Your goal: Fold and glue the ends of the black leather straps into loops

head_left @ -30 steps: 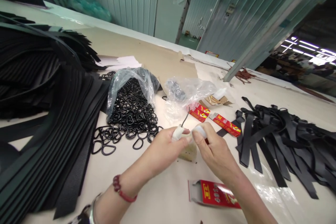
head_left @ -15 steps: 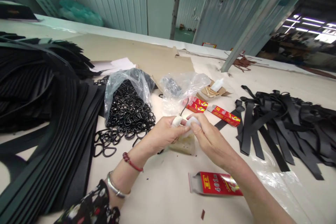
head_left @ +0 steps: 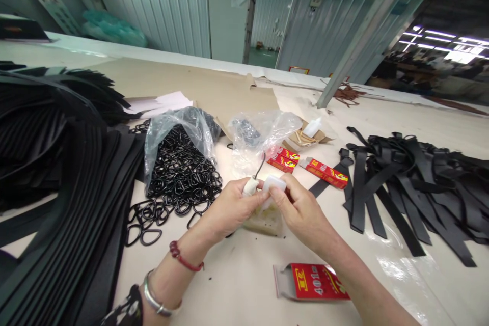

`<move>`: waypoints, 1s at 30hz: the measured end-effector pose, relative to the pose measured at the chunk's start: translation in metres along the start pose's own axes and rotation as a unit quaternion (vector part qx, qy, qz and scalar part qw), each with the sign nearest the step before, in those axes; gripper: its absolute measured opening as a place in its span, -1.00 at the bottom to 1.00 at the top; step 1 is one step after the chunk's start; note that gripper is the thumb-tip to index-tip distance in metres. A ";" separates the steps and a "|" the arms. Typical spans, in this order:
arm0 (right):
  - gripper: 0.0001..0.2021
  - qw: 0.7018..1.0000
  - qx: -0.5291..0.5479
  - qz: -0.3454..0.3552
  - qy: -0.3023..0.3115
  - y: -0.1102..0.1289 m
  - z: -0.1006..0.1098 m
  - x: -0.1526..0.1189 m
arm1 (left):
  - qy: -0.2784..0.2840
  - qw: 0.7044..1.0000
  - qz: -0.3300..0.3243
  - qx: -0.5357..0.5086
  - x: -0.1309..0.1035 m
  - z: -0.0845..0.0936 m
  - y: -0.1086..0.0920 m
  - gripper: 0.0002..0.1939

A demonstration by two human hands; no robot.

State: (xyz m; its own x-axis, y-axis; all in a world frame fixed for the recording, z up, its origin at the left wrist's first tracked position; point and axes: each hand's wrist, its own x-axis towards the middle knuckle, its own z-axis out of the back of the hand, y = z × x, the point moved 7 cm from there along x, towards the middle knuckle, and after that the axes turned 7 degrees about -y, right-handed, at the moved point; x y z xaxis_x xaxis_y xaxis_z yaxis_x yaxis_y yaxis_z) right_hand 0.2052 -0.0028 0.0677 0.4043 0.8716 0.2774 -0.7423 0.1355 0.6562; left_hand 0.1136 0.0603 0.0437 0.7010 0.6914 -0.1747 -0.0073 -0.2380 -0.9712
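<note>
Left hand (head_left: 237,202): grip closed round a white piece (head_left: 250,186) with a thin dark stem (head_left: 260,165) rising from it. Right hand (head_left: 296,202): grip closed on a small translucent white bottle (head_left: 274,183), held just beside the white piece, above the near-middle tabletop (head_left: 237,275). Beneath the hands: one yellowish translucent block (head_left: 265,221), partly hidden. Near, by the right forearm: one opened red box (head_left: 315,282), marked 401. Beyond the hands: further red boxes (head_left: 283,159); a crumpled clear bag (head_left: 248,137); an open carton (head_left: 301,138) with a white bottle lying in it. Left of these: black D-rings (head_left: 183,168), many, spilling from a clear bag. Far left to near left: black straps, long, stacked (head_left: 76,204). Right: shorter black straps (head_left: 405,178), heaped.
</note>
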 end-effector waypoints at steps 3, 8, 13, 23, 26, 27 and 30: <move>-0.83 1.000 0.004 0.000 -0.006 -0.001 -0.002 -0.001 | -0.007 1.000 -0.002 -0.001 0.000 0.001 0.000 -0.72; -0.82 1.000 0.011 -0.003 -0.008 0.001 -0.002 -0.001 | -0.014 1.000 -0.002 -0.006 -0.002 0.002 0.002 -0.71; -0.82 1.000 0.022 0.004 -0.018 0.003 -0.001 -0.001 | -0.020 1.000 -0.003 -0.009 -0.002 0.002 0.003 -0.71; -0.81 0.999 0.032 0.004 -0.020 0.004 -0.001 -0.002 | -0.027 1.000 -0.002 -0.014 -0.003 0.004 0.004 -0.72; -0.82 0.999 0.038 0.004 -0.019 0.005 -0.001 -0.002 | -0.026 1.000 -0.001 -0.015 -0.003 0.004 0.005 -0.73; -0.82 0.999 0.040 0.004 -0.019 0.005 -0.001 -0.002 | -0.027 1.000 -0.002 -0.016 -0.003 0.004 0.005 -0.73; -0.82 0.999 0.045 0.004 -0.017 0.005 -0.002 -0.002 | -0.027 0.999 -0.004 -0.016 -0.003 0.004 0.005 -0.73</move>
State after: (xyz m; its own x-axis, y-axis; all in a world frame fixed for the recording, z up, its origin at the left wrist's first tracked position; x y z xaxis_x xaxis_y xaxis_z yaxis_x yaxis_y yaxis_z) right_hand 0.1996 -0.0033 0.0694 0.4177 0.8559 0.3050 -0.6947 0.0845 0.7143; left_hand 0.1088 0.0600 0.0390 0.6615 0.7289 -0.1766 0.0220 -0.2542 -0.9669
